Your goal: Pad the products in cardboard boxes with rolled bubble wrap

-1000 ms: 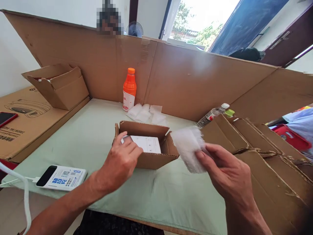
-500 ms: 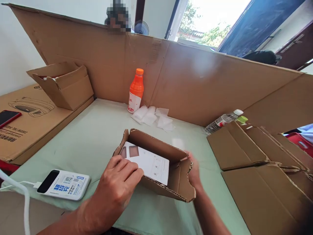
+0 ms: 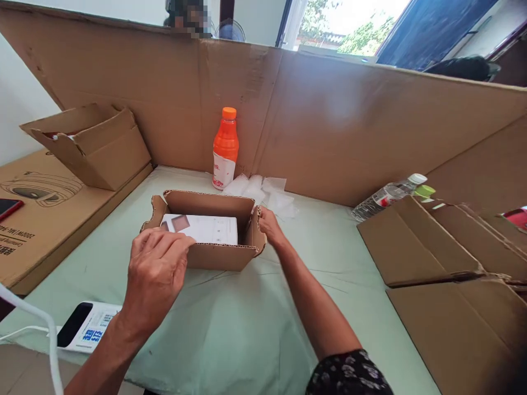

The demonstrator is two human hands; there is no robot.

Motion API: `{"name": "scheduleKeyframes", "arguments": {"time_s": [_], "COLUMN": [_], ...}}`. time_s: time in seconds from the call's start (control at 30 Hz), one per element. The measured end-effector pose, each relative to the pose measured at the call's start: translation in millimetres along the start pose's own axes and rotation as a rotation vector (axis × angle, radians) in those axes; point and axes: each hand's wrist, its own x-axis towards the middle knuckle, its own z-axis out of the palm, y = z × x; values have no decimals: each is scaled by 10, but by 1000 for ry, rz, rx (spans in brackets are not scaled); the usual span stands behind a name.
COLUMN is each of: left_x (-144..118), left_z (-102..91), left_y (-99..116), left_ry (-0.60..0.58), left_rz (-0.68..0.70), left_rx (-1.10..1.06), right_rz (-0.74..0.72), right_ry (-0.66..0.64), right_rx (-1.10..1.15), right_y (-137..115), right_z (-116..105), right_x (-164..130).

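An open-topped brown cardboard box (image 3: 222, 258) rests on the green cloth near the middle of the table. Inside it, toward the left, lies a smaller white box (image 3: 209, 227) with printing and two brownish squares on its top. My left hand (image 3: 158, 263) grips the near left rim of the cardboard box, fingers bent over the edge; its fingertips are partly hidden. At the right end, my right hand (image 3: 269, 226) is closed on that wall, its thumb side against the outer corner and most fingers out of sight behind.
Behind stand an orange bottle (image 3: 225, 148) and several translucent white packets (image 3: 263, 192). A clear bottle (image 3: 387, 196) leans by flattened cartons (image 3: 424, 241) at right. A white power bank (image 3: 88, 329) with a cable lies front left. A cardboard partition (image 3: 329, 120) closes off the back.
Both hands have moved the cardboard box left and away from me, and it now sits squarer and more level. The white box has travelled inside it. The camera view has shifted slightly.
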Motion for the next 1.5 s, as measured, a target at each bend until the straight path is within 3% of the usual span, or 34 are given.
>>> {"name": "scheduleKeyframes", "arguments": {"time_s": [0.13,0.2,0.27,0.43,0.5,0.57,0.7,0.8,0.87,0.97,1.03,1.1,1.13,1.17,1.23,1.33,1.43,1.5], "left_x": [-17,-8,6,4,-7,-15,-32,-100,-205,-455,-650,-818,-877,-914,-918,-792,-612,-515], "left_z": [24,31,38,73,88,88,26,13,98,371,570,713,761,798,861,988,1170,1300], "left_y": [-23,-24,-25,-40,-57,-59,129,506,818,1211,1344,1378,1374,1368,1374,1447,1503,1477], "left_ry": [-15,-24,-25,-24,-19,-14,129,224,134,-158,-290,-367,-390,-411,-440,-514,-595,-588], "left_rz": [0,0,-1,-18,-20,-16,-115,-150,-101,-135,-238,-335,-362,-375,-350,-223,-150,-197], "left_rx": [-23,-35,-47,-53,-54,-59,-105,-314,-554,-821,-849,-809,-781,-755,-717,-680,-640,-636], "right_rz": [11,-23,-98,-303,-321,-307,-286,-199,5,453,697,752,712,641,463,173,-77,-154], "right_ry": [-97,-105,-105,-114,-72,37,297,409,404,200,-125,-442,-502,-484,-268,12,-67,-166], "right_rx": [-363,-504,-594,-634,-621,-596,-374,107,389,614,628,534,465,386,209,-106,-466,-612], "right_y": [42,-4,-78,-223,-253,-278,-293,-180,-23,240,347,377,374,367,365,405,447,465], "right_z": [-468,-531,-405,197,245,87,-633,-1074,-1152,-1021,-931,-936,-974,-1024,-1121,-1169,-1073,-973], "right_x": [274,480,725,1240,1319,1299,895,210,-411,-1472,-2136,-2617,-2756,-2821,-2747,-2307,-1809,-1581]}}
